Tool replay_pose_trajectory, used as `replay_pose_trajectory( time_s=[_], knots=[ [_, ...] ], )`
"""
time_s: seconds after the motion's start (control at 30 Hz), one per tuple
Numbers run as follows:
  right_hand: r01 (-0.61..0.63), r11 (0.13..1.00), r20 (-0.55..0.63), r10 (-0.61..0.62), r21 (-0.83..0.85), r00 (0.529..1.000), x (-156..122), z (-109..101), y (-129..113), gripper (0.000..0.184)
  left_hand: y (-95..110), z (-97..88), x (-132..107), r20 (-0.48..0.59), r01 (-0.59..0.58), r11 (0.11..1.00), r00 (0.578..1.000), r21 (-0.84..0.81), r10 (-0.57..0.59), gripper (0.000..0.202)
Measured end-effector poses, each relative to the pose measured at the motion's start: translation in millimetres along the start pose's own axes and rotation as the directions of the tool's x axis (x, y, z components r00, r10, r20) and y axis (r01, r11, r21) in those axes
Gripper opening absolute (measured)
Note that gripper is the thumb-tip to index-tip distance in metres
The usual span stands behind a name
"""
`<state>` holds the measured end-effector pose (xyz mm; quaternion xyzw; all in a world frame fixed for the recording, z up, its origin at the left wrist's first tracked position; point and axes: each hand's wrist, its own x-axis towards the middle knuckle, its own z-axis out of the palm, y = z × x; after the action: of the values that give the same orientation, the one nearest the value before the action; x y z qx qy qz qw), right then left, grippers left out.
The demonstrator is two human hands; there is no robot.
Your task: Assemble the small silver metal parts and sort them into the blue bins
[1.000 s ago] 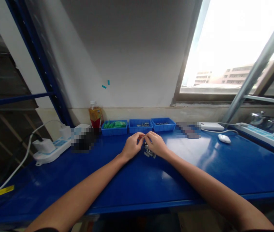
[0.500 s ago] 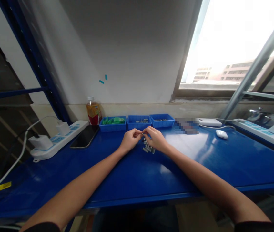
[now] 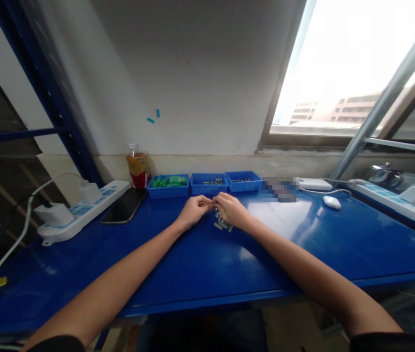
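Note:
My left hand (image 3: 193,211) and my right hand (image 3: 231,209) meet fingertip to fingertip over the blue table (image 3: 200,264). Both are closed in a pinch, and whatever sits between the fingers is too small and hidden to name. Beneath my right hand lies a small pile of silvery metal parts (image 3: 222,225), partly covered by the fingers. Just beyond the hands stand a blue bin with small metal parts (image 3: 212,182), another with small dark metal pieces (image 3: 243,181) and a third with green packets (image 3: 170,181).
A bottle (image 3: 138,166) stands by the wall, with a phone (image 3: 124,206) and a white power strip (image 3: 82,215) at left. To the right lie a white earbud case (image 3: 331,202), a white block with a cable (image 3: 315,184) and a second power strip (image 3: 394,201).
The view has shifted slightly, so everything sits a little further left. My fingertips have moved slightly closer together, still pinched; the pile stays below my right hand.

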<state>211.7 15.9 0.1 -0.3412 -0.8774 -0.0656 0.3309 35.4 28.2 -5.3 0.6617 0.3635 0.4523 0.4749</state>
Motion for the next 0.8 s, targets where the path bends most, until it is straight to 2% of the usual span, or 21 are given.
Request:
replay_pose_trajectory(
  time_s=[0.2,0.4,0.53,0.63,0.8],
  knots=[
    [0.005,0.999,-0.019,-0.005,0.034,1.000,0.8,1.8,1.4,0.014,1.7,0.1,-1.0,-0.018,0.030,0.999,0.999,-0.029,-0.031,0.037],
    [-0.030,0.998,-0.023,0.031,0.061,0.999,2.7,-1.9,-1.0,0.013,1.5,1.7,-1.3,-0.037,-0.007,1.000,0.999,-0.005,0.007,0.035],
    [-0.130,0.986,-0.071,0.138,0.101,0.988,3.1,-2.8,-3.7,0.006,2.5,3.1,-0.9,-0.066,-0.076,0.993,0.995,0.090,0.082,0.030],
    [-0.202,0.973,-0.116,0.215,0.116,0.970,2.8,0.2,-3.1,0.010,3.0,3.6,-0.9,-0.085,-0.134,0.974,0.985,0.184,0.152,0.032],
    [-0.237,0.965,-0.136,0.252,0.116,0.958,2.2,5.7,-2.0,0.017,5.6,5.1,-2.5,-0.085,-0.144,0.950,0.981,0.277,0.173,0.028]
  ],
)
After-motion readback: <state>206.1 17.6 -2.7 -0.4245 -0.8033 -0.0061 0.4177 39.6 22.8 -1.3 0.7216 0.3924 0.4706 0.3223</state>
